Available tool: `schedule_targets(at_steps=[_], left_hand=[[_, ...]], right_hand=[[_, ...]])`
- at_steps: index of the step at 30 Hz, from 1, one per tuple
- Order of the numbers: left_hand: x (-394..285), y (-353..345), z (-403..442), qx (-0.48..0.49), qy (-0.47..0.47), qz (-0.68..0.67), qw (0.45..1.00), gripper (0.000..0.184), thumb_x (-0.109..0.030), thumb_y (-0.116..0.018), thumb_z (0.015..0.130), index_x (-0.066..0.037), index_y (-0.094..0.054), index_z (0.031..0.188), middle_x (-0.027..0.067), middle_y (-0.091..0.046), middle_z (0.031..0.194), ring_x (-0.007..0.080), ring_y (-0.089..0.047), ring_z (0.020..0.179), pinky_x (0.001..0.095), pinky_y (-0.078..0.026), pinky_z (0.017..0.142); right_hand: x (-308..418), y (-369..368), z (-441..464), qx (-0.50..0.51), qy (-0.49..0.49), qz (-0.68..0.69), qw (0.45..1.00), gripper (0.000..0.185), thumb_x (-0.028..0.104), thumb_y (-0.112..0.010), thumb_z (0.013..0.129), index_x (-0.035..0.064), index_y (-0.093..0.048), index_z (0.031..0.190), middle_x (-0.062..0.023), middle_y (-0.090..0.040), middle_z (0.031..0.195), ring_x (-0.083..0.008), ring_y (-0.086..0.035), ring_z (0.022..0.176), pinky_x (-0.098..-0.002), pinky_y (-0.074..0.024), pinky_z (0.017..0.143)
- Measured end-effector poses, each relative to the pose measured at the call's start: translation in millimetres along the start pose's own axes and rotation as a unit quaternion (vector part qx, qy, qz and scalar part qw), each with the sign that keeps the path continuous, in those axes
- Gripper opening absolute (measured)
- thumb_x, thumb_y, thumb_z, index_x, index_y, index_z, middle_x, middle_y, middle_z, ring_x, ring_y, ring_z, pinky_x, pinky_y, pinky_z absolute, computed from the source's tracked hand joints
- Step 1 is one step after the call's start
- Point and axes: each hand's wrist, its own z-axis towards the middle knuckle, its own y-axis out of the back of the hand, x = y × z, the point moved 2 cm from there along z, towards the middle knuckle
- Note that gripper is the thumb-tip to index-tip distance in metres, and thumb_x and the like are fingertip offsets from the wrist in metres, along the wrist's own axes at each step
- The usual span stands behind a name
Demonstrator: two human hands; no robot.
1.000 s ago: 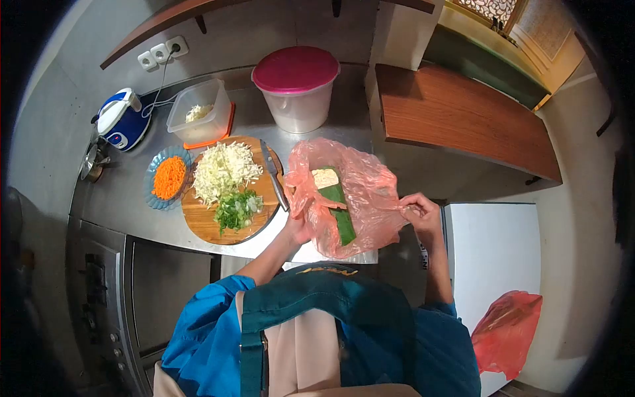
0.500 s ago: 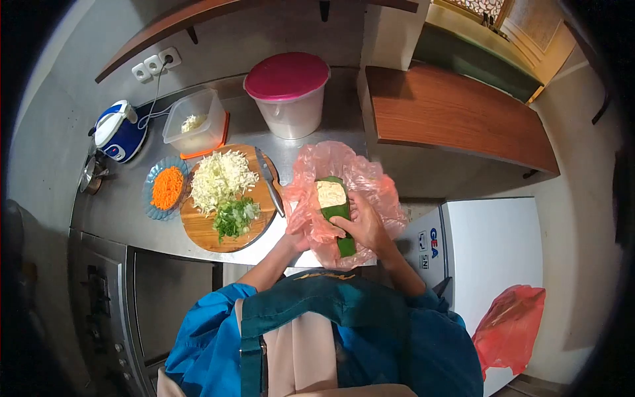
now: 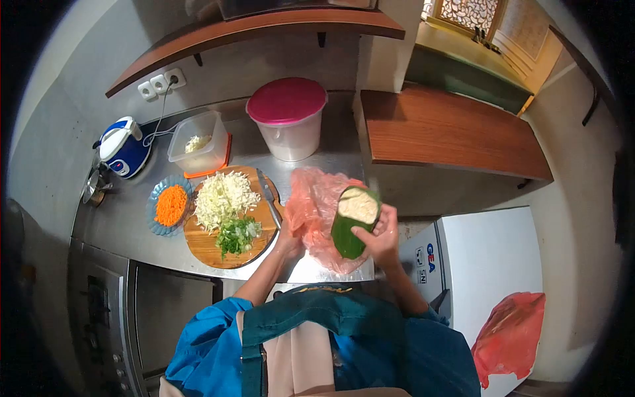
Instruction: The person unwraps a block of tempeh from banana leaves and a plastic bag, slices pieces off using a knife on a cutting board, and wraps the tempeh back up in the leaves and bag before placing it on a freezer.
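Note:
My right hand (image 3: 383,238) is closed round a leaf-wrapped tempeh block (image 3: 358,206), its pale, bumpy face showing at the upper end of the green leaf (image 3: 346,237). The thumb presses on the leaf's front. Behind and left of the block lies a crumpled, thin pinkish plastic bag (image 3: 311,198). My left hand (image 3: 290,241) is at the bag's left edge and grips it, its fingers partly hidden by the plastic. Left of that hand, a round wooden board (image 3: 198,246) carries shredded cabbage (image 3: 223,197), chopped green onion (image 3: 238,235) and a knife (image 3: 268,197).
A blue glass plate (image 3: 156,226) of diced carrot, a clear plastic tub (image 3: 198,155), a rice cooker (image 3: 123,149) and a lidded bucket (image 3: 289,142) stand on the steel counter. At right are a white appliance (image 3: 493,258), a red bag (image 3: 512,334) and a wooden shelf (image 3: 456,129).
My right hand has lifted the wrapped tempeh out of the plastic bag and moved right. The bag has sagged and crumpled by my left hand. The camera view has tilted upward.

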Motion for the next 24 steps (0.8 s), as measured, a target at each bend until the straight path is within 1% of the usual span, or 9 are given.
schedule_targets(at_steps=[3,4,7,9,11,14,18,21,24], left_hand=[[-10,15,4,0.083,-0.086,0.347,0.930,0.057,-0.025,-0.054,0.086,-0.007,-0.029,0.134,0.0108,-0.043,0.129,0.0201,-0.044,0.116,0.0326,-0.039,0.095],[-12,25,12,0.079,-0.239,0.466,0.848,0.049,-0.032,-0.058,0.082,-0.002,-0.046,0.119,0.0173,-0.056,0.111,0.0245,-0.058,0.098,0.0358,-0.046,0.083],[-59,11,-1,0.045,0.081,0.686,0.722,0.049,-0.036,-0.060,0.080,0.000,-0.054,0.112,0.0243,-0.057,0.108,0.0300,-0.060,0.095,0.0367,-0.046,0.082],[-116,-42,-44,0.000,0.064,0.784,0.618,0.049,-0.041,-0.059,0.081,0.000,-0.059,0.107,0.0258,-0.058,0.106,0.0340,-0.060,0.094,0.0353,-0.046,0.081],[-128,-25,-50,-0.041,-0.155,0.781,0.603,0.047,-0.035,-0.060,0.082,-0.001,-0.056,0.113,0.0235,-0.057,0.110,0.0319,-0.059,0.097,0.0347,-0.046,0.082],[-136,-73,-66,0.020,-0.239,0.578,0.780,0.041,-0.020,-0.063,0.082,0.000,-0.054,0.117,0.0154,-0.058,0.113,0.0234,-0.057,0.101,0.0349,-0.045,0.085],[-80,-131,-71,0.203,-0.340,0.606,0.690,0.078,-0.025,-0.072,0.070,-0.003,-0.032,0.133,0.0204,-0.041,0.129,0.0318,-0.043,0.119,0.0369,-0.039,0.096],[-31,-122,-48,0.097,-0.347,0.642,0.677,0.089,-0.024,-0.074,0.066,-0.003,-0.023,0.136,0.0210,-0.036,0.133,0.0362,-0.037,0.123,0.0404,-0.037,0.097],[-13,-82,-16,0.157,-0.149,0.272,0.938,0.087,-0.021,-0.069,0.066,-0.004,-0.020,0.137,0.0210,-0.038,0.132,0.0404,-0.039,0.120,0.0472,-0.040,0.094]], right_hand=[[7,21,11,-0.065,0.006,0.037,0.997,0.061,-0.013,-0.064,0.068,-0.0020,-0.036,0.122,-0.0146,-0.052,0.116,-0.0225,-0.053,0.107,-0.0345,-0.0442,0.092],[4,28,13,-0.084,-0.001,0.076,0.994,0.056,-0.013,-0.064,0.069,-0.0018,-0.043,0.119,-0.0140,-0.055,0.114,-0.0215,-0.054,0.106,-0.0346,-0.0439,0.091],[1,52,16,-0.118,-0.039,0.076,0.989,0.047,-0.010,-0.062,0.073,-0.0021,-0.047,0.117,-0.0125,-0.058,0.110,-0.0199,-0.059,0.097,-0.0318,-0.0491,0.084],[6,56,18,-0.122,-0.050,0.107,0.985,0.044,-0.009,-0.060,0.075,-0.0021,-0.047,0.116,-0.0125,-0.059,0.108,-0.0196,-0.060,0.095,-0.0309,-0.0506,0.082],[13,54,20,-0.121,-0.065,0.139,0.981,0.042,-0.009,-0.060,0.075,-0.0028,-0.048,0.115,-0.0122,-0.059,0.107,-0.0190,-0.060,0.094,-0.0304,-0.0502,0.082],[25,43,24,-0.105,-0.075,0.166,0.978,0.039,-0.009,-0.059,0.077,-0.0028,-0.048,0.114,-0.0126,-0.060,0.105,-0.0195,-0.061,0.093,-0.0301,-0.0521,0.081],[26,20,33,-0.073,-0.076,0.105,0.989,0.040,-0.007,-0.062,0.077,-0.0051,-0.046,0.113,-0.0137,-0.058,0.106,-0.0184,-0.060,0.094,-0.0301,-0.0515,0.081],[37,-7,39,-0.051,0.004,0.008,0.999,0.042,-0.001,-0.066,0.077,-0.0053,-0.045,0.113,-0.0121,-0.058,0.105,-0.0170,-0.059,0.093,-0.0281,-0.0493,0.080],[57,-14,42,0.012,-0.160,0.004,0.987,0.041,0.017,-0.061,0.086,-0.0040,-0.043,0.116,-0.0107,-0.056,0.102,-0.0142,-0.056,0.089,-0.0235,-0.0486,0.075]])
